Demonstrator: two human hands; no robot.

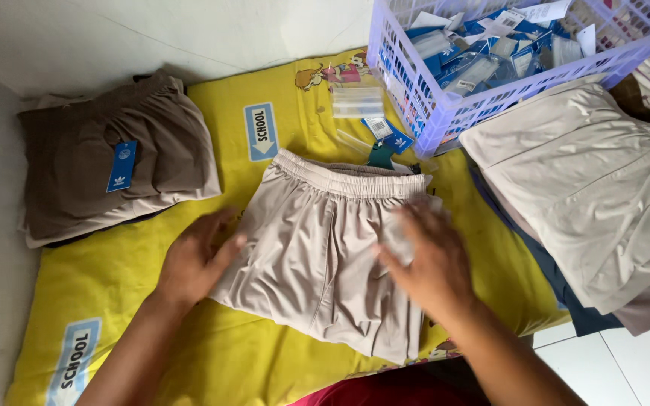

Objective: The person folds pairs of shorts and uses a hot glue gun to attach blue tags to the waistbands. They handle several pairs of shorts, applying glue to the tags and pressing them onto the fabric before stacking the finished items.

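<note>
Your left hand lies flat and open on the left edge of the beige shorts, and your right hand, blurred, rests open-palmed on their right side. The shorts lie mid-mat on the yellow mat. Beyond stands a lavender basket of tags.

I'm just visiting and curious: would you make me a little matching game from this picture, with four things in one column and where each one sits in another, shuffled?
Things:
1. beige shorts
2. brown folded pile
3. lilac basket
4. pale folded stack

Places:
A. far left, with a blue tag on top
B. far right, partly over the edge of the yellow mat
C. middle of the mat, under the left hand and right hand
D. top right, full of blue and white tags

Pairs: 1-C, 2-A, 3-D, 4-B
</note>
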